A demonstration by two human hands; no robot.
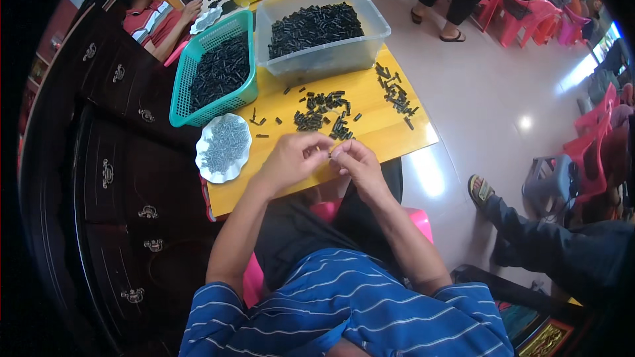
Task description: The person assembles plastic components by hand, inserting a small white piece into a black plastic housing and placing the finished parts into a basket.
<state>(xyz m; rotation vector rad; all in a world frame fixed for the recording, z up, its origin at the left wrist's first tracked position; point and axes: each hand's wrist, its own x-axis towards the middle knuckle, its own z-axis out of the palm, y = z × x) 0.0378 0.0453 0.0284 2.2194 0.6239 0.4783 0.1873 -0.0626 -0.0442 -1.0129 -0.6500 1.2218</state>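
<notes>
Our left hand [290,160] and right hand [362,166] at frame centre, fingers pinching a tiny, mostly hidden dark piece [330,155] between them, short black cylindrical pieces [308,121] above on the yellow wooden surface [383,133]

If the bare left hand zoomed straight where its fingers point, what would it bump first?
The bare left hand would probably bump the bare right hand first, just beside it. Whether they already touch is hard to tell.

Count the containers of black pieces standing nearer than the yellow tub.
2: the teal basket at left and the clear plastic bin to its right, both on the yellow table. A smaller one could be hidden behind them.
</notes>
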